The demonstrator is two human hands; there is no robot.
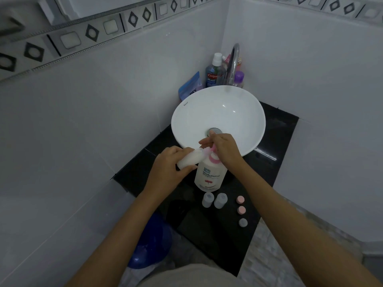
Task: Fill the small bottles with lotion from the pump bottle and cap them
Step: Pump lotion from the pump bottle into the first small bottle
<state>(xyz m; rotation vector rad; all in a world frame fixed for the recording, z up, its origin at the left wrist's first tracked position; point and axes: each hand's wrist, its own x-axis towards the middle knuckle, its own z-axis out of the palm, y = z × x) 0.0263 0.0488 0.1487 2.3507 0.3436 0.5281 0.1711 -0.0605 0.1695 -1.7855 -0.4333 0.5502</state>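
A pump bottle (209, 175) stands upright on the black worktop (267, 162), directly in front of a white basin (217, 112). Its body is white and opaque, so the level of lotion inside cannot be read. The pump head is pink.

The right hand (226, 151) lies over the pump head, palm down, fingers curved across the top and pointing toward the left. It presses on the pump rather than gripping it; nothing else is in this hand.

The left hand (167, 168) is closed around a small bottle (190, 160), fingers and thumb wrapped about its lower half. The small bottle is tilted, with its open mouth brought up against the pump spout. Its body looks whitish; whether that is lotion inside or the plastic itself cannot be told.

Two more small bottles stand upright side by side on the worktop in front of the pump bottle, one grey bottle (207, 200) on the left and a second grey bottle (220, 200) just beside it. Their contents cannot be made out.

To the right of these, three loose caps lie in a short row on the worktop: a pink cap (240, 200) farthest from the person, a second pink cap (241, 210) in the middle, and a grey cap (243, 222) nearest.

Behind the basin, at the tap (233, 63), stands a mouthwash bottle (213, 72) holding blue liquid, with a purple-capped bottle (239, 78) to the right.
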